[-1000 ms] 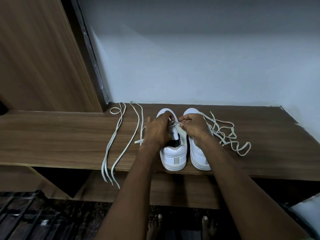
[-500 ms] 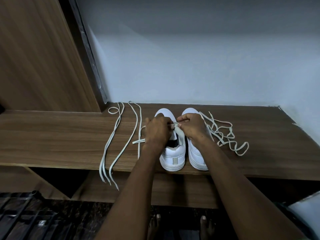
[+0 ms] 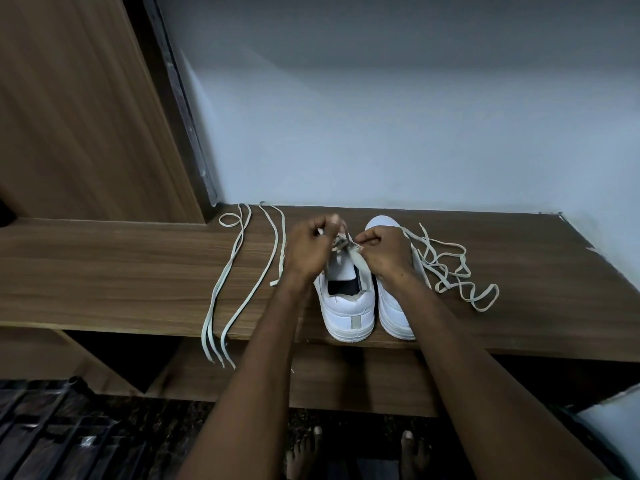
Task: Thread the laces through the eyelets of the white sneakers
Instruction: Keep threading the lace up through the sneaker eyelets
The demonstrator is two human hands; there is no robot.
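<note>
left hand (image 3: 310, 249): fingers curled, pinching lace (image 3: 341, 244) over left sneaker (image 3: 346, 299) | right hand (image 3: 386, 252): pinching same lace at tongue | sneakers side by side at shelf (image 3: 121, 271) front edge, heels toward camera | spare lace (image 3: 239, 271) lying left, loose tangle right

- The left hand (image 3: 311, 249) was raised with its fingers curled, thumb and forefinger pinching the lace (image 3: 341, 242) (the grip itself was blurred).
- The right hand (image 3: 386, 252) sat just beside it, knuckles up, fingertips pinched on the same lace.
- Both forearms reached forward, converging toward the hands.
</note>
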